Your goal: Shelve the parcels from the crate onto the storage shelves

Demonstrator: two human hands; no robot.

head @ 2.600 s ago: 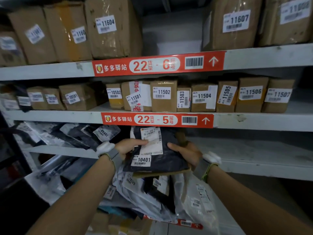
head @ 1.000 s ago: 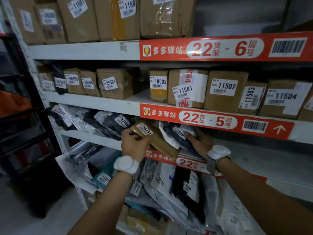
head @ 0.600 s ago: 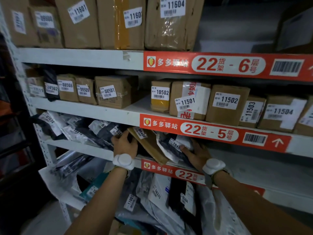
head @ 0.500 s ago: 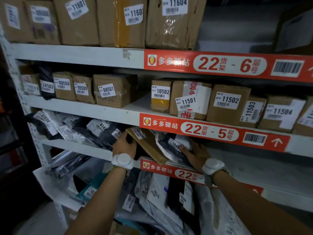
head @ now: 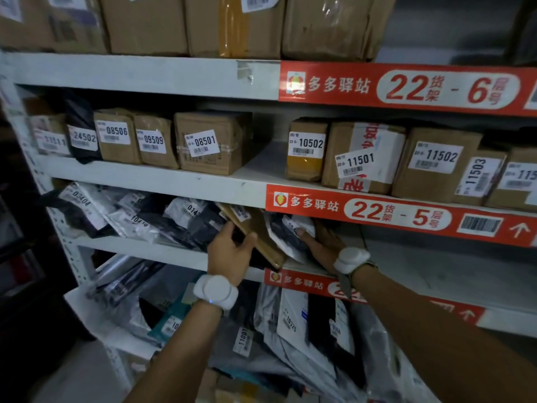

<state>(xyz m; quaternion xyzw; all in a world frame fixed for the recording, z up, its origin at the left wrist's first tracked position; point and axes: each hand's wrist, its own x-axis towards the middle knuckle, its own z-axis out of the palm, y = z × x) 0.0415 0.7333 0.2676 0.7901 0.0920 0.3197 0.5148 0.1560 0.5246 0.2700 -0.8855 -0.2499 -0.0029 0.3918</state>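
White metal storage shelves [head: 151,77] fill the view, with red strips numbering the tiers. Cardboard boxes [head: 212,142] stand in a row on the middle tier. On the tier below, soft mailer bags [head: 130,216] lie heaped. At the heap's right end a flat brown parcel [head: 266,245] leans tilted, partly on that shelf, beside a dark bagged parcel [head: 286,239]. The left hand [head: 229,254] grips the flat parcel's lower edge, thumb over it. The right hand [head: 322,242] rests against the dark bag, fingers apparently straight, tips lost in shadow. Probably best: brace the bag, slide the flat parcel in upright, number label facing out.
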